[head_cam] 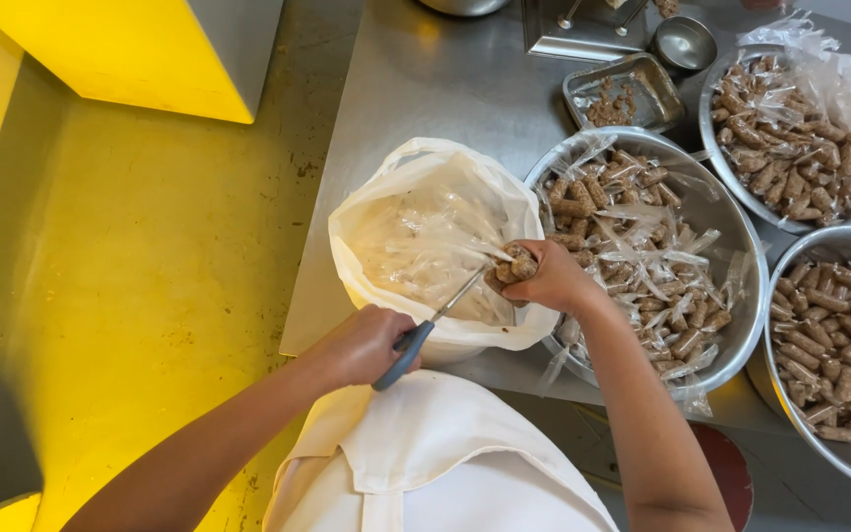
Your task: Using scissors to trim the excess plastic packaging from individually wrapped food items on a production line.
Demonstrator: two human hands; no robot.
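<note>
Head view: 2 hands trimming a wrapped snack packet over a lined bucket.

Left hand (361,345) is closed around the blue-handled scissors (425,330), blades at the packet (514,266), which the right hand (554,279) pinches tight above the bucket (435,232), a white bag lining it at the steel table's (445,79) near edge. Just right sits a steel bowl (731,232) of wrapped sticks; 2 more bowls (770,384) stand toward the right edge, a small tray (657,84) farther back.

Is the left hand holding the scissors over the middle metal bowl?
No. The left hand holds the scissors over the plastic-lined bucket, left of the middle bowl.
</note>
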